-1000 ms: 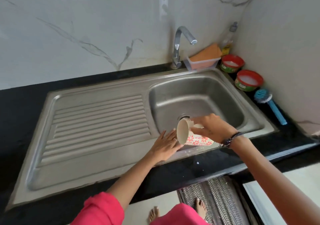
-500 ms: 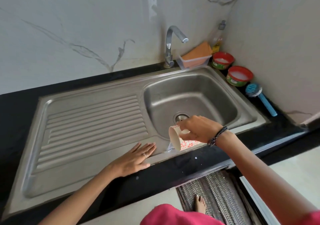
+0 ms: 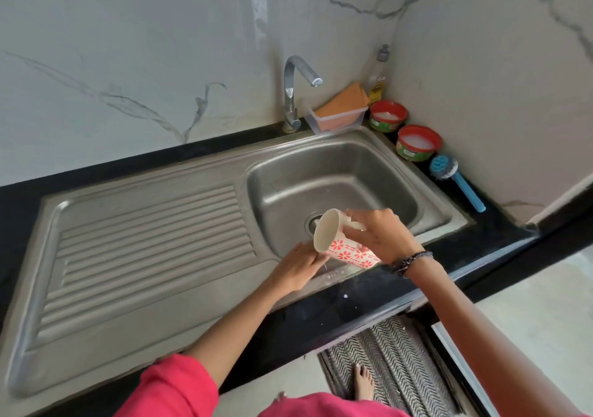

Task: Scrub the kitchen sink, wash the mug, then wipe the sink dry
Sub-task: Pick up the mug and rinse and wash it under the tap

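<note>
1. Head view: one mug [image 3: 345, 243], white inside, its outer wall white with a red-pink flower pattern. It lies tilted on its side, mouth turned left toward the camera, held in the air over the front rim of the sink [image 3: 337, 179].
2. The right hand [image 3: 380, 235] grips the mug from the right, fingers curled around its handle and wall. A dark beaded bracelet [image 3: 410, 261] sits on that wrist.
3. The left hand [image 3: 296, 267] rests just below and left of the mug's mouth, fingers fairly straight, on the sink's front ledge; whether the fingertips touch the mug I cannot tell.
4. One steel sink with a single basin, one drain [image 3: 313, 222] partly hidden behind the mug, and one ribbed drainboard [image 3: 150, 250] to the left. A few white drops lie on the front ledge and on the black surface [image 3: 337, 310].
5. One curved tap [image 3: 293, 92] stands behind the basin.
6. Right of the tap: one clear tub [image 3: 340, 118] with an orange cloth [image 3: 348, 99] in it, and one bottle [image 3: 378, 76] in the corner.
7. Two round red-rimmed pots [image 3: 388, 115] [image 3: 418, 142] with white contents stand along the right wall.
8. One blue brush [image 3: 455, 181] lies beside the nearer pot.
9. Below: pink sleeve [image 3: 173, 387], striped mat [image 3: 391, 362], one bare foot [image 3: 362, 381].
</note>
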A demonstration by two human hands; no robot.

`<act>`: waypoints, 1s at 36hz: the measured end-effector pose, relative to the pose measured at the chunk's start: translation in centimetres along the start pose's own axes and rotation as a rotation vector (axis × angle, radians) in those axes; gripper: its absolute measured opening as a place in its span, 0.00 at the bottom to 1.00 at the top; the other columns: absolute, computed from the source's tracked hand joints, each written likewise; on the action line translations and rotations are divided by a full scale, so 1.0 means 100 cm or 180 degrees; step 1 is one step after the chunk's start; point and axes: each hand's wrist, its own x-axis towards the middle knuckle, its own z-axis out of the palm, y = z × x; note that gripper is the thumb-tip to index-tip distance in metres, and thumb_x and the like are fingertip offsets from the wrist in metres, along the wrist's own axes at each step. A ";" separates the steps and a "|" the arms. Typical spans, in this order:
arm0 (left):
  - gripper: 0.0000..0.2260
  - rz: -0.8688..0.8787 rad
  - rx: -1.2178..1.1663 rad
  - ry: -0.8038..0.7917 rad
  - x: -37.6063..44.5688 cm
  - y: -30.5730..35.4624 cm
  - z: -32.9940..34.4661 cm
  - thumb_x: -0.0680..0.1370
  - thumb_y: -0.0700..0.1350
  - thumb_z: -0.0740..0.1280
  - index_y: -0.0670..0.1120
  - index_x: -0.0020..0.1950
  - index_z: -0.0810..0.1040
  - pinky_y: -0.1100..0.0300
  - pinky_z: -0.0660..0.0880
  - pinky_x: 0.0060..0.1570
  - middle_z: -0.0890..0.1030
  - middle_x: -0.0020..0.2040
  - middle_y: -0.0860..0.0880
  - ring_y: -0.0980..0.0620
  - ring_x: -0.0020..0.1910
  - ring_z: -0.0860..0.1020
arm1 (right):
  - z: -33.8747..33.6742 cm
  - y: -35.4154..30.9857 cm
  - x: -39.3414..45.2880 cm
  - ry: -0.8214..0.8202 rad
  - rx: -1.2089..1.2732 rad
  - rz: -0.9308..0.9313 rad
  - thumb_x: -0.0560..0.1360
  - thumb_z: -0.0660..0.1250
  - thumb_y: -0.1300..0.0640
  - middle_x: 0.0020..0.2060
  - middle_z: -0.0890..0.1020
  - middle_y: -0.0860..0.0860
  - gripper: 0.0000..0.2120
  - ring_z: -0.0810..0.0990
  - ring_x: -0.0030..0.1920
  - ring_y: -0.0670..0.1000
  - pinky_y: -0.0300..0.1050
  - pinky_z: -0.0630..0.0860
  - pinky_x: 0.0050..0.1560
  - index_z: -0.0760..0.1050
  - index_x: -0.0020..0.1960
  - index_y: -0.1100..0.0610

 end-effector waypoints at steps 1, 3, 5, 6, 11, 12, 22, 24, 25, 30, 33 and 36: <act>0.19 0.0033 -0.0121 0.0082 -0.002 0.000 -0.007 0.83 0.50 0.52 0.42 0.65 0.73 0.51 0.69 0.63 0.76 0.63 0.45 0.49 0.59 0.75 | -0.001 0.001 0.000 0.0069 0.0074 0.0011 0.77 0.63 0.49 0.42 0.84 0.56 0.13 0.83 0.42 0.57 0.50 0.77 0.48 0.79 0.56 0.53; 0.21 0.0166 0.0027 0.0090 -0.010 -0.013 -0.019 0.82 0.53 0.50 0.46 0.70 0.69 0.54 0.65 0.68 0.69 0.70 0.50 0.54 0.67 0.69 | -0.001 0.001 0.001 0.0231 0.0205 0.0057 0.76 0.64 0.51 0.46 0.84 0.57 0.13 0.83 0.43 0.57 0.52 0.77 0.50 0.79 0.57 0.55; 0.24 0.0103 0.0429 -0.0113 -0.031 -0.028 -0.030 0.82 0.56 0.48 0.49 0.76 0.59 0.57 0.52 0.74 0.59 0.76 0.54 0.58 0.74 0.56 | 0.000 0.000 0.004 0.0366 0.0311 0.0138 0.75 0.65 0.52 0.46 0.84 0.58 0.14 0.82 0.44 0.59 0.54 0.77 0.50 0.79 0.57 0.58; 0.27 0.0046 0.0587 -0.0200 -0.043 -0.036 -0.036 0.80 0.61 0.46 0.50 0.77 0.54 0.60 0.46 0.75 0.54 0.76 0.55 0.60 0.75 0.50 | 0.002 -0.002 0.005 0.0417 0.0408 0.0179 0.75 0.65 0.53 0.45 0.84 0.59 0.14 0.82 0.44 0.60 0.55 0.77 0.50 0.79 0.56 0.60; 0.41 -0.0192 0.0831 -0.0637 -0.115 -0.066 -0.049 0.68 0.73 0.38 0.52 0.76 0.42 0.73 0.31 0.67 0.41 0.74 0.59 0.65 0.72 0.38 | 0.008 -0.013 0.014 0.0561 0.1091 0.0444 0.74 0.65 0.56 0.44 0.83 0.60 0.13 0.83 0.42 0.60 0.58 0.79 0.45 0.79 0.57 0.59; 0.40 -0.0211 0.0895 -0.0696 -0.128 -0.072 -0.048 0.69 0.73 0.40 0.53 0.76 0.41 0.72 0.30 0.67 0.39 0.74 0.59 0.66 0.72 0.36 | 0.009 -0.016 0.016 0.0577 0.1220 0.0475 0.75 0.65 0.57 0.45 0.83 0.61 0.13 0.83 0.41 0.60 0.57 0.80 0.44 0.79 0.58 0.59; 0.38 -0.0440 0.1035 -0.0455 -0.163 -0.078 -0.031 0.70 0.72 0.41 0.55 0.74 0.37 0.66 0.30 0.70 0.36 0.74 0.60 0.66 0.72 0.35 | 0.015 -0.026 0.021 0.0517 0.1415 0.0470 0.75 0.64 0.59 0.43 0.83 0.61 0.12 0.83 0.38 0.57 0.54 0.81 0.40 0.80 0.55 0.60; 0.37 -0.0361 0.0999 -0.0470 -0.147 -0.071 -0.025 0.70 0.71 0.39 0.54 0.75 0.38 0.67 0.31 0.70 0.38 0.75 0.58 0.66 0.72 0.35 | 0.015 -0.024 0.019 0.0521 0.1422 0.0502 0.75 0.64 0.59 0.42 0.83 0.61 0.11 0.83 0.37 0.57 0.55 0.81 0.41 0.80 0.54 0.62; 0.36 -0.0293 0.0969 -0.0498 -0.137 -0.067 -0.022 0.71 0.70 0.38 0.54 0.75 0.38 0.67 0.32 0.70 0.39 0.76 0.58 0.66 0.72 0.36 | 0.015 -0.022 0.018 0.0518 0.1413 0.0511 0.75 0.64 0.59 0.41 0.83 0.61 0.11 0.82 0.35 0.55 0.55 0.81 0.41 0.80 0.54 0.62; 0.26 0.0017 0.0851 -0.0542 -0.072 -0.034 0.001 0.82 0.55 0.48 0.49 0.77 0.42 0.68 0.33 0.70 0.41 0.76 0.55 0.63 0.73 0.39 | 0.011 -0.002 0.009 0.0562 0.1422 0.0603 0.75 0.65 0.59 0.40 0.81 0.58 0.12 0.81 0.34 0.56 0.55 0.81 0.40 0.80 0.56 0.61; 0.25 0.0094 0.0709 -0.0666 -0.032 -0.012 0.014 0.83 0.52 0.48 0.50 0.77 0.42 0.65 0.37 0.73 0.42 0.76 0.56 0.62 0.74 0.42 | 0.007 0.016 0.006 0.0596 0.1432 0.0662 0.75 0.66 0.59 0.42 0.82 0.61 0.12 0.82 0.38 0.59 0.57 0.81 0.39 0.80 0.56 0.62; 0.24 0.0150 0.0503 -0.0644 -0.001 0.010 0.020 0.83 0.51 0.50 0.49 0.77 0.46 0.63 0.44 0.74 0.48 0.77 0.52 0.58 0.76 0.48 | -0.001 0.032 0.005 0.0572 0.1336 0.0659 0.75 0.66 0.59 0.44 0.82 0.62 0.12 0.82 0.42 0.60 0.57 0.81 0.41 0.79 0.56 0.62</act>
